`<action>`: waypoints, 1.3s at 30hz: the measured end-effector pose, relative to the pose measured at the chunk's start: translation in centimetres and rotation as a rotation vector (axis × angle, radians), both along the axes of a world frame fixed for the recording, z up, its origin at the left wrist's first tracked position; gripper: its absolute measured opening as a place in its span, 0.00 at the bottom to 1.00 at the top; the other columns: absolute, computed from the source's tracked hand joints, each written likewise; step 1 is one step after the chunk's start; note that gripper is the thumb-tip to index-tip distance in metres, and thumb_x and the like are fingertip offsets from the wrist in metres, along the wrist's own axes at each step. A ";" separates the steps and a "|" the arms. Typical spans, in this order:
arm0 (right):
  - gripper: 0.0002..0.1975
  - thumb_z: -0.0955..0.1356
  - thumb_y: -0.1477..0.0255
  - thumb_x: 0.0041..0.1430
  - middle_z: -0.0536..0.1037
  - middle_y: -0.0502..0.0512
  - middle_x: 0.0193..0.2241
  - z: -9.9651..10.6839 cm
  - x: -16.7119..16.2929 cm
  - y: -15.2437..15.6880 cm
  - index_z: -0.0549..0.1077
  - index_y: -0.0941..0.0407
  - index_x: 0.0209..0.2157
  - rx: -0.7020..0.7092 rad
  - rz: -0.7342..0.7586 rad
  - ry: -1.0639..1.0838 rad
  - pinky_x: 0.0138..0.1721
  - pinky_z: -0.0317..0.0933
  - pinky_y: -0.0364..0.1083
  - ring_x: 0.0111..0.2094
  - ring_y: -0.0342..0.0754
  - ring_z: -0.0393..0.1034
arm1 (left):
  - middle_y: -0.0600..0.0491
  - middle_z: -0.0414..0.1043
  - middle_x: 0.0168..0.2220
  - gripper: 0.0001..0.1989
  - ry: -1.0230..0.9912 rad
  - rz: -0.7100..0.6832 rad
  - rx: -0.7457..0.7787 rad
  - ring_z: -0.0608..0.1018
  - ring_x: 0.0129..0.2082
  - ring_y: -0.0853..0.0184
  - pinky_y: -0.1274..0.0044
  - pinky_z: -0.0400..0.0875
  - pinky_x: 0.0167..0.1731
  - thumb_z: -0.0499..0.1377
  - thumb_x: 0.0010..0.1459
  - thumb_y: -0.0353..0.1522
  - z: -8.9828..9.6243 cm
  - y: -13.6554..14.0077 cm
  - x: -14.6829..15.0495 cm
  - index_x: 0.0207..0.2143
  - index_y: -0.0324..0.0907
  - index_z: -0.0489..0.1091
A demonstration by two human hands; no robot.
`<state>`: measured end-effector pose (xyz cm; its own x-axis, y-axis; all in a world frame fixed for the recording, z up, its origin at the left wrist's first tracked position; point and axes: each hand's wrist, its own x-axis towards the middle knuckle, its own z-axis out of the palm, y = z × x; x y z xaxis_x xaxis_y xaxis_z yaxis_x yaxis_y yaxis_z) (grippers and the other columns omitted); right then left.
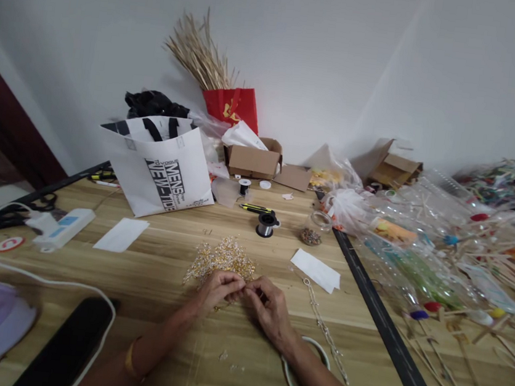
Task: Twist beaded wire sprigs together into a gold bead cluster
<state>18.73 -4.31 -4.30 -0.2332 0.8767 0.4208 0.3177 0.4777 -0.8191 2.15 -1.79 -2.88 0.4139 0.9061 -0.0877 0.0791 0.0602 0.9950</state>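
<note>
On the wooden table (159,281) lies a gold-beaded ornament (222,260) (wiry, glittering). The left hand (219,291) and right hand (271,309) meet at its near edge, fingertips pinched closed on its wire.

Your fingertips (243,287) are hiding their pinch point on the beadwork (223,258); your forearms are running off-frame.
</note>
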 end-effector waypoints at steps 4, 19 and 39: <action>0.09 0.63 0.71 0.59 0.72 0.53 0.24 0.0 0.0 0.0 0.71 0.58 0.28 0.001 -0.004 -0.006 0.28 0.57 0.41 0.26 0.44 0.65 | 0.57 0.66 0.18 0.18 0.006 0.019 -0.025 0.67 0.20 0.73 0.81 0.61 0.23 0.61 0.46 0.44 0.2 0.0 0.0 0.21 0.36 0.70; 0.18 0.61 0.60 0.59 0.63 0.47 0.19 0.0 0.2 0.4 0.67 0.59 0.23 -0.221 -0.014 0.185 0.24 0.52 0.40 0.22 0.41 0.57 | 0.53 0.72 0.20 0.18 -0.039 0.023 -0.087 0.71 0.18 0.73 0.80 0.65 0.22 0.63 0.43 0.43 -0.4 0.0 0.4 0.25 0.36 0.68; 0.17 0.70 0.58 0.46 0.66 0.46 0.15 0.2 -0.1 1.1 0.70 0.59 0.22 -0.678 0.217 0.414 0.16 0.52 0.37 0.15 0.36 0.56 | 0.55 0.69 0.18 0.10 0.051 0.065 0.109 0.72 0.19 0.73 0.82 0.67 0.21 0.60 0.48 0.35 0.1 -0.8 0.8 0.26 0.36 0.69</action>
<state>18.67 -3.22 -4.06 -0.3692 0.9245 -0.0950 -0.1159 -0.1473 -0.9823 2.91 -2.58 -2.77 0.3514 0.9362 -0.0070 0.1294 -0.0411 0.9907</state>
